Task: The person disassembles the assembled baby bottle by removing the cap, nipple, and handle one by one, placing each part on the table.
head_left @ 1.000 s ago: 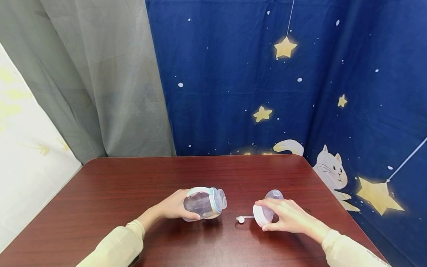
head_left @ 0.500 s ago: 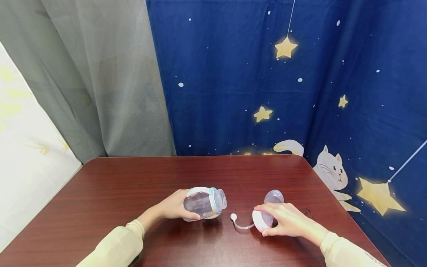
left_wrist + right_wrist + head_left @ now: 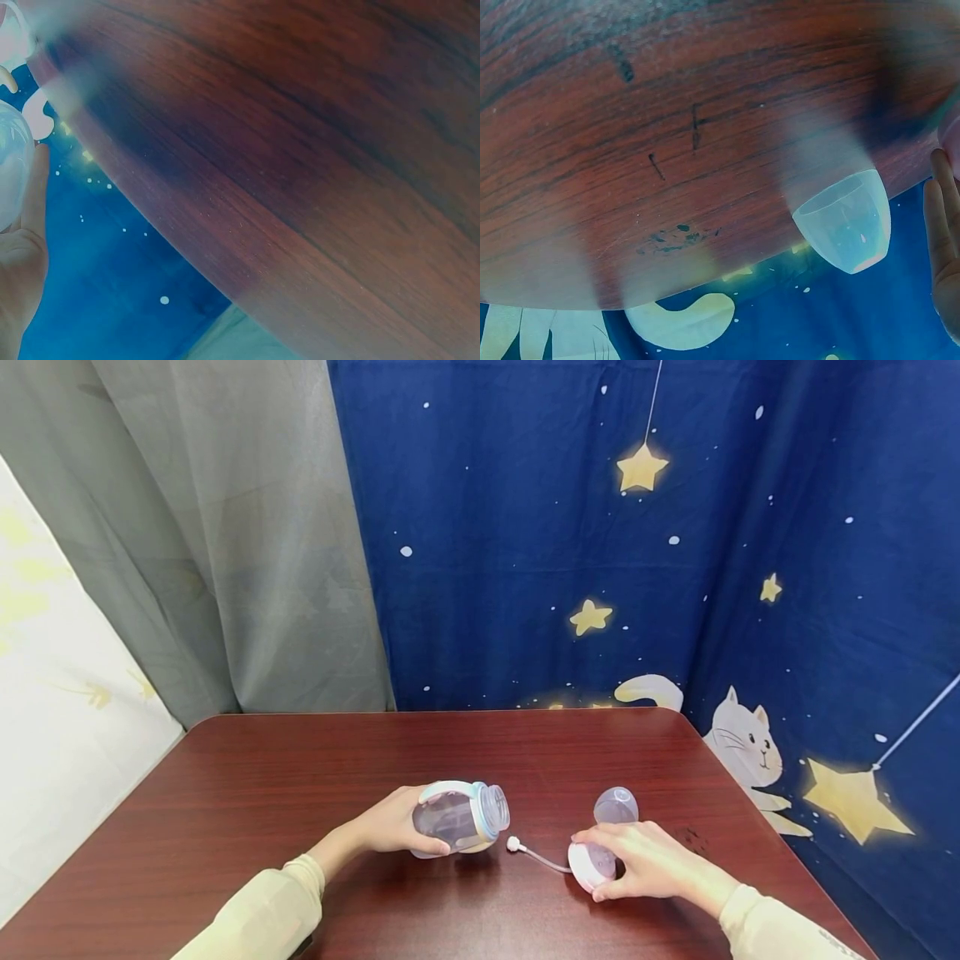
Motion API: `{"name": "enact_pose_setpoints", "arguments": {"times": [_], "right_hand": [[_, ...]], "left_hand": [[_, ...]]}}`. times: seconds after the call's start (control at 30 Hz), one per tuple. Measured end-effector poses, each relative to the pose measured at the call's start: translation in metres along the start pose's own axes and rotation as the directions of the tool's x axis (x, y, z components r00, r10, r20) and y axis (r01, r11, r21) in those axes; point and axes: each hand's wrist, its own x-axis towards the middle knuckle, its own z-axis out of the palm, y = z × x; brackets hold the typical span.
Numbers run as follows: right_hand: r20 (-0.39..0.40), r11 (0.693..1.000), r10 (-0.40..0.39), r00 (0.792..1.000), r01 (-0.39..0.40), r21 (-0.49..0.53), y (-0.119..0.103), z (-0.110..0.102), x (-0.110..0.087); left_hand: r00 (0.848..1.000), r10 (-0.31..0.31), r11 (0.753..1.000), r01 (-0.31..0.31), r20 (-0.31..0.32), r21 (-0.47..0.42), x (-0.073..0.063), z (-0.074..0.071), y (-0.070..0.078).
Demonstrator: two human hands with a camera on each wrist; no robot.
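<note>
My left hand [image 3: 396,823] grips a clear baby bottle [image 3: 447,818] with a pale handle and a light blue collar, tipped sideways so its uncapped mouth points right. In the left wrist view only the edge of the bottle [image 3: 13,165] shows by the hand. To the right, my right hand [image 3: 651,860] holds a white bottle top [image 3: 582,868] between thumb and fingers. A thin straw [image 3: 546,862] runs out of its underside toward the bottle mouth, ending in a white weighted tip [image 3: 513,843]. Behind that hand stands a clear dome cap [image 3: 615,805].
Everything is over a dark red wood-grain table [image 3: 315,752]. In the right wrist view dark scuff marks [image 3: 676,238] show on its surface near the dome cap [image 3: 849,222]. A blue starry curtain [image 3: 517,543] and a grey curtain [image 3: 262,543] hang behind it.
The straw has swung out leftward from the bottle top, its tip now nearer the bottle mouth. My right hand has shifted slightly down, away from the dome cap. The left hand stays still.
</note>
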Motion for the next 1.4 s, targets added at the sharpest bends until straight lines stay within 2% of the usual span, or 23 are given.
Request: {"name": "enact_pose_setpoints", "arguments": {"times": [0.6, 1.13, 1.4], "right_hand": [[0.033, 0.997, -0.07, 0.997, 0.069, 0.015, -0.0007, -0.0021, -0.0022], [-0.005, 0.992, -0.117, 0.993, 0.116, -0.042, 0.0012, 0.0028, -0.0009], [0.004, 0.988, -0.135, 0.991, 0.135, -0.08, 0.0011, 0.0034, 0.0022]], "left_hand": [[1.0, -0.008, 1.0, 0.008, 0.003, -0.001, 0.0005, 0.0011, 0.0026], [1.0, 0.009, 1.0, -0.009, 0.0, -0.004, -0.0002, 0.004, 0.0006], [1.0, 0.009, 1.0, -0.009, 0.0, 0.004, -0.0005, 0.004, -0.0002]]}}
